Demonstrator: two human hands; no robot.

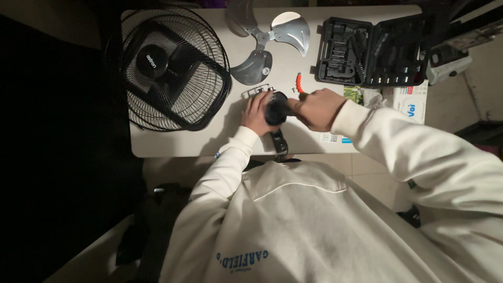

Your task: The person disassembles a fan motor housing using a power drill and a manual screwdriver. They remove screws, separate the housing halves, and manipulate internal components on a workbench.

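My left hand [257, 112] grips a black fan motor housing [276, 107] that stands on the white table [173, 141], its black stem [279, 140] reaching to the table's near edge. My right hand [317, 107] is closed on a tool with an orange-red handle [299, 83], held against the right side of the housing. A small metal bracket [257, 91] shows just beyond my left fingers. The tool's tip is hidden by my hand.
Black wire fan guards [173, 68] lie stacked at the table's left. A three-bladed metal fan blade [270, 39] rests at the far middle. An open black tool case [374, 51] sits at the right, with a white box [411, 102] and small packets beside it.
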